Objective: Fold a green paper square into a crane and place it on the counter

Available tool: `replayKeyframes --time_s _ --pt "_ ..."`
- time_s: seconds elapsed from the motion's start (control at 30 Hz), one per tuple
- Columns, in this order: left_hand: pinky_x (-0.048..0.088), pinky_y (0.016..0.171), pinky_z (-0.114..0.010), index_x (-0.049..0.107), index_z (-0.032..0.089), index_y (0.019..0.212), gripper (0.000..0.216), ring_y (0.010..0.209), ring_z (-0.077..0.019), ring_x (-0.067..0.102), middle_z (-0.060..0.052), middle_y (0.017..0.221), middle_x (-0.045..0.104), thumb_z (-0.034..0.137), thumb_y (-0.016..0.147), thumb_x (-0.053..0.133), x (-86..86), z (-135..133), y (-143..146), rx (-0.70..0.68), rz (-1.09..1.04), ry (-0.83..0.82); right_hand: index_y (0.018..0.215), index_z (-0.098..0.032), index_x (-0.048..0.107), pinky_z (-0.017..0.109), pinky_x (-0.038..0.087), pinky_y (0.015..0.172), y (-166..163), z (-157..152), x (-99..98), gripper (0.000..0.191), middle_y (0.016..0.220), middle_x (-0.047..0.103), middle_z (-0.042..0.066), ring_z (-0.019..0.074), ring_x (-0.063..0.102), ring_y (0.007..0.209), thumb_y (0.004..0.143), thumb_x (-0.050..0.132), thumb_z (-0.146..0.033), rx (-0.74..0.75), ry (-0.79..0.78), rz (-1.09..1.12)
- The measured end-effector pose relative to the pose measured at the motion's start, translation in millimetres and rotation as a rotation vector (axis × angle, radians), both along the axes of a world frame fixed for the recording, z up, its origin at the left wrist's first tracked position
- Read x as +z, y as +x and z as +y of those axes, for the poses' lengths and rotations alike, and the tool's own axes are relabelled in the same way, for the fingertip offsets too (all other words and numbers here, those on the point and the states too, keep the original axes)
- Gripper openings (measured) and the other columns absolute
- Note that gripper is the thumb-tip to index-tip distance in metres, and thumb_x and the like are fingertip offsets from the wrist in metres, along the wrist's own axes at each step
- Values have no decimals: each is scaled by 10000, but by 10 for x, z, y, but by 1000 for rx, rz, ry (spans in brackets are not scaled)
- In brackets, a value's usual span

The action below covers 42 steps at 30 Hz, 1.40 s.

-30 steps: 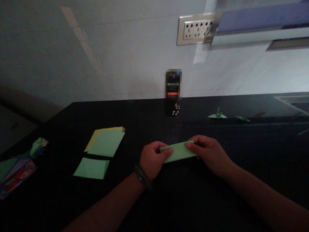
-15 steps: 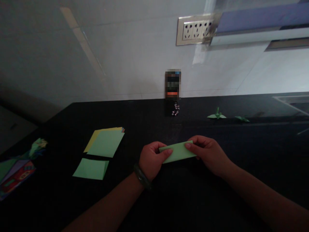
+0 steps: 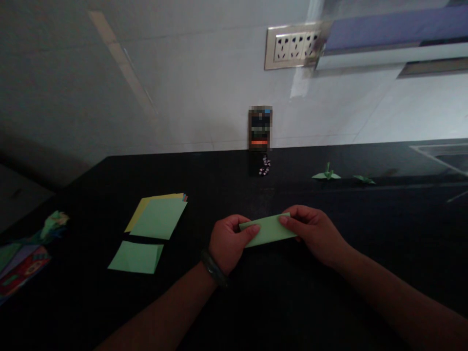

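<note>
A light green paper folded into a long strip (image 3: 268, 229) is held between both hands just above the black countertop (image 3: 278, 302). My left hand (image 3: 227, 242) pinches its left end, thumb on top and fingers curled under. My right hand (image 3: 317, 233) pinches the right end the same way. A dark band sits on my left wrist.
Left of my hands lie a stack of coloured paper sheets (image 3: 158, 216) with green on top and a folded green sheet (image 3: 136, 257). Two green paper cranes (image 3: 326, 173) stand at the back right. A phone (image 3: 260, 130) leans on the wall. Colourful packaging (image 3: 20, 253) lies far left.
Both hands keep the same hold on the green strip. Only the camera view has drifted slightly.
</note>
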<state>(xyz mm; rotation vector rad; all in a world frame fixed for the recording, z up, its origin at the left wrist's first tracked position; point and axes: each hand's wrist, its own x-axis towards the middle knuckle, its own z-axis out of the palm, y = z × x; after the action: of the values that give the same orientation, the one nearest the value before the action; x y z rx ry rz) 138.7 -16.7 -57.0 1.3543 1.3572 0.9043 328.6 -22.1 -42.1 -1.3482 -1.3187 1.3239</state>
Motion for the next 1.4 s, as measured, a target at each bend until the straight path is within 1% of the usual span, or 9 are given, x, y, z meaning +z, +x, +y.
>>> replayKeyframes --time_s 0.17,0.37,0.57,0.77,0.93,1.0,1.1,1.27,1.4 --pt "320 450 -203 617 141 697 245 490 -88 422 25 547 518 379 649 655 33 -10 11 -21 26 4 666 -173 591 209 252 422 -13 5 -8 196 491 451 -57 64 355 443 702 621 -364 -14 29 -40" --pt "403 539 -225 670 137 752 234 595 -122 529 -31 675 637 356 702 604 120 -42 46 -137 27 38 650 -164 605 216 316 473 -47 -31 -14 165 563 515 -26 80 421 509 710 606 -318 83 73 -119" --pt "385 507 -228 673 134 722 245 549 -121 512 -25 611 621 345 747 552 168 -73 47 -196 154 142 644 -168 606 216 334 483 -67 -57 6 156 565 521 -24 84 438 520 705 610 -311 84 86 -120" --pt "375 489 -217 671 149 702 254 536 -113 512 -8 594 616 354 771 536 169 -96 107 -49 186 247 759 -164 587 190 302 414 -170 -131 83 243 571 513 -44 56 400 456 631 697 -338 91 -113 83" --pt "393 496 -209 678 157 710 229 549 -114 541 -7 611 641 340 767 553 173 -129 169 -10 131 271 765 -154 563 182 320 406 -218 -147 2 268 607 505 -39 56 424 480 611 724 -303 -32 -202 300" --pt "403 504 -209 681 153 713 225 553 -115 549 -11 617 649 332 765 556 182 -143 187 13 115 268 772 -150 567 182 332 411 -224 -149 -35 269 637 523 -28 62 446 504 605 730 -284 -27 -234 364" --pt "413 515 -209 679 148 707 219 559 -117 556 -14 614 652 332 755 569 183 -157 208 21 88 259 725 -140 577 185 342 424 -240 -167 -65 240 613 529 -25 66 453 512 592 738 -258 24 -238 356" --pt "412 505 -212 670 150 694 234 550 -117 543 -12 601 638 353 751 570 162 -154 218 -7 50 238 664 -145 564 196 328 417 -262 -183 -76 177 560 510 -36 65 436 474 630 694 -260 -11 -224 336" --pt "399 488 -211 659 146 697 253 538 -114 517 -9 594 617 372 752 561 164 -132 188 66 72 244 684 -134 599 197 297 401 -255 -167 -60 131 569 526 -25 55 406 451 638 669 -234 -22 -229 292"
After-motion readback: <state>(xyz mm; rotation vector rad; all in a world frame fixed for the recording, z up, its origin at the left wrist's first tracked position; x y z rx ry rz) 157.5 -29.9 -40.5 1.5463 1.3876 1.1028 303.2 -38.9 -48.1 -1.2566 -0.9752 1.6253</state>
